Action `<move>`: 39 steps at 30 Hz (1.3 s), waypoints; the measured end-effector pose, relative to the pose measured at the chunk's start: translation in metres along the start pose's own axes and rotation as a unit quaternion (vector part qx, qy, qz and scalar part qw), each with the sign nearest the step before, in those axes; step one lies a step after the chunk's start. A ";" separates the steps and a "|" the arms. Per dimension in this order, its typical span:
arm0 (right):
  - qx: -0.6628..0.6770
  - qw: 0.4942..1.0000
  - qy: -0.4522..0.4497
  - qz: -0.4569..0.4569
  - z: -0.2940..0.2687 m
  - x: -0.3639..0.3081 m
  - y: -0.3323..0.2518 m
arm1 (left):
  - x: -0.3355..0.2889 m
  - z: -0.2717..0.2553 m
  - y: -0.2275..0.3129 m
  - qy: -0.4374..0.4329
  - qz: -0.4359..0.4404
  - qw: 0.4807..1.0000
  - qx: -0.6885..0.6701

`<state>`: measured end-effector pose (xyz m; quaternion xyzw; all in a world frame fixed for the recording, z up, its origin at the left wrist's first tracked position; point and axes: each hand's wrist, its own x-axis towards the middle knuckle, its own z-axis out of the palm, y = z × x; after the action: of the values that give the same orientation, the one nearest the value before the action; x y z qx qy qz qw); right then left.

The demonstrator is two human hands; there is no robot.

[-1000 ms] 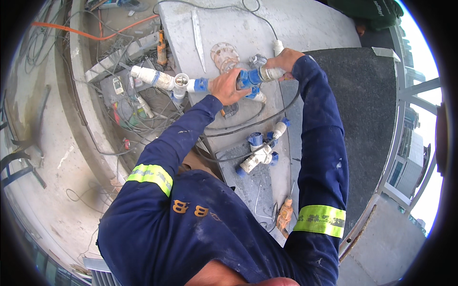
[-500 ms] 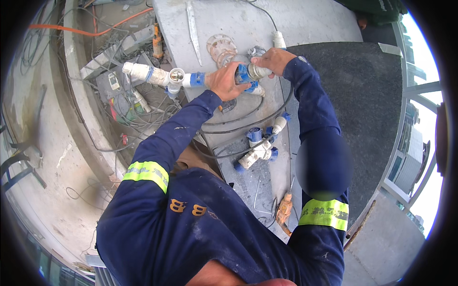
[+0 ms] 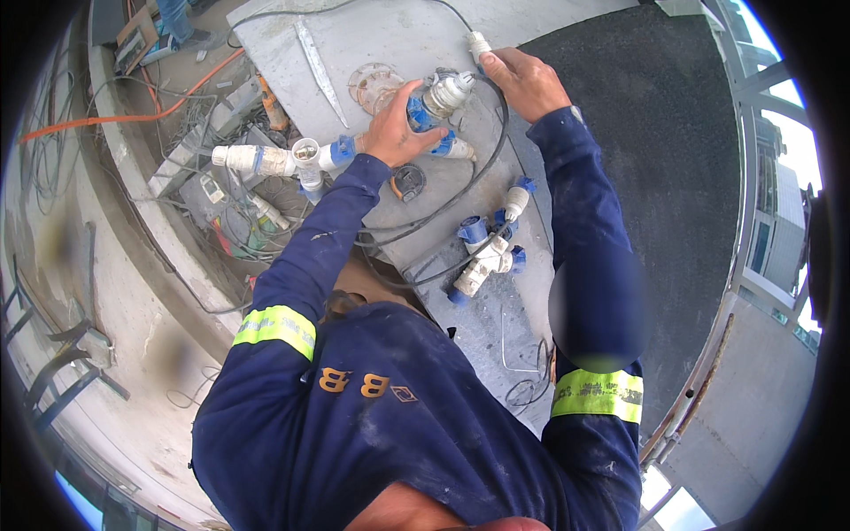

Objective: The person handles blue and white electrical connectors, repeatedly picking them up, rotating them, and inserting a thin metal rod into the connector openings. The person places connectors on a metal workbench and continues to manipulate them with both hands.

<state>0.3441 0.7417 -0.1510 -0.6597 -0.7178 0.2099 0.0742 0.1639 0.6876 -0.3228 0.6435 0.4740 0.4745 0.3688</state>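
Note:
My left hand point(image 3: 397, 131) is wrapped around a blue-and-white multi-way power splitter point(image 3: 419, 112). A white plug point(image 3: 450, 92) sticks out of it on the right, and another white connector point(image 3: 459, 149) joins it lower down. Farther right, my right hand point(image 3: 529, 81) pinches a white cable plug point(image 3: 479, 44) with a black cable running off its upper end; part of its lower end is hidden by my fingers. To the left of my left hand lies a white connector assembly with a round upright socket point(image 3: 306, 152). A second white splitter with blue caps point(image 3: 486, 262) rests nearer me.
Black cable point(image 3: 434, 217) loops over the grey slab. A dark rough sheet point(image 3: 637, 203) covers the right side. An orange-handled tool point(image 3: 273, 104), rubble and tangled wires point(image 3: 232, 228) lie left. An orange hose point(image 3: 133, 118) crosses the far left. Someone's leg point(image 3: 174, 19) shows at the top.
My right hand has left the connector beside my left hand and moved up and right onto the white cable plug. My left hand keeps its hold. The view has shifted somewhat.

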 end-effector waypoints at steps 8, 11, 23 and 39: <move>0.171 0.946 0.217 0.169 -0.021 -0.180 0.047 | 0.034 0.003 -0.006 -0.046 -0.037 0.995 -0.084; 0.201 0.879 0.308 0.302 -0.011 -0.294 0.090 | 0.038 0.001 -0.006 -0.077 0.002 0.993 -0.094; 0.119 0.520 0.527 0.661 0.061 -0.700 0.131 | -0.019 0.067 0.106 -0.064 0.115 0.991 -0.017; 0.014 0.421 0.309 0.853 0.245 -0.906 0.248 | -0.051 0.218 0.087 -0.290 -0.190 0.937 0.043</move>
<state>0.5847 -0.1844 -0.3157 -0.9534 0.2867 -0.0422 0.0837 0.3906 0.6094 -0.3163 0.6667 0.4794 0.1674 0.5455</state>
